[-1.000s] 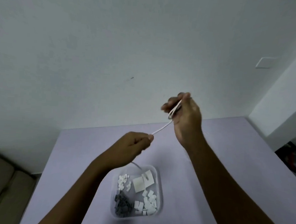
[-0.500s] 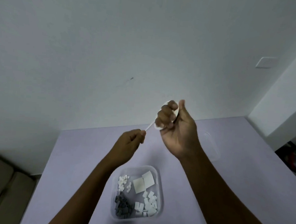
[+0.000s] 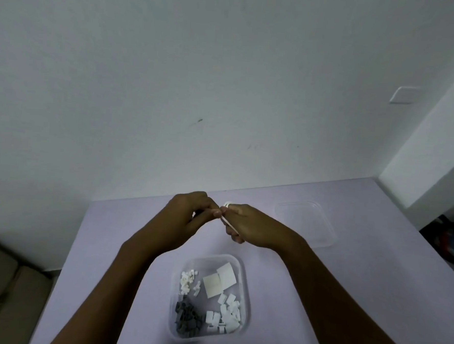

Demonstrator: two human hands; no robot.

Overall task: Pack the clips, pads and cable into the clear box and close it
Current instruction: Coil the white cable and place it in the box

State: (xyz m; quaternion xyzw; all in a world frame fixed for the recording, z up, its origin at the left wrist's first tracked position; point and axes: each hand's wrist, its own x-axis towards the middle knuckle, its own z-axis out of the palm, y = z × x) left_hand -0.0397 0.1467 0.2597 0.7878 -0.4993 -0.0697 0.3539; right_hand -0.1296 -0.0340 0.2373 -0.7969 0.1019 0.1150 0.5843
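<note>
Lavender table [image 3: 374, 260] ran back to a plain white wall [image 3: 225, 92], and the two hands met above its far half. The right hand [image 3: 251, 226] was curled round the white cable [image 3: 228, 222], which showed only as a short strip and a small loop at the knuckles. The rest was hidden in the fist, apparently gathered into a coil small enough to pack. The left hand [image 3: 188, 217] had its fingers bent, with thumb and fingertip pinched at the cable's near end right against the right hand. That looked like tucking or steadying the loose tail so the coil would not spring open.

Below the hands, nearer the person, the clear box [image 3: 246, 279] stood open on the table. It held two square pads [image 3: 219, 280] at the back, small white clips [image 3: 187, 281] at the left and grey clips [image 3: 186, 317] in the near corner, with larger white pieces beside them. Each sort lay in its own patch, so the middle was free for the coil. The lid [image 3: 305, 221] lay flat, well apart to the right, out of the way until closing. A wall plate [image 3: 404, 95] sat high on the right.
</note>
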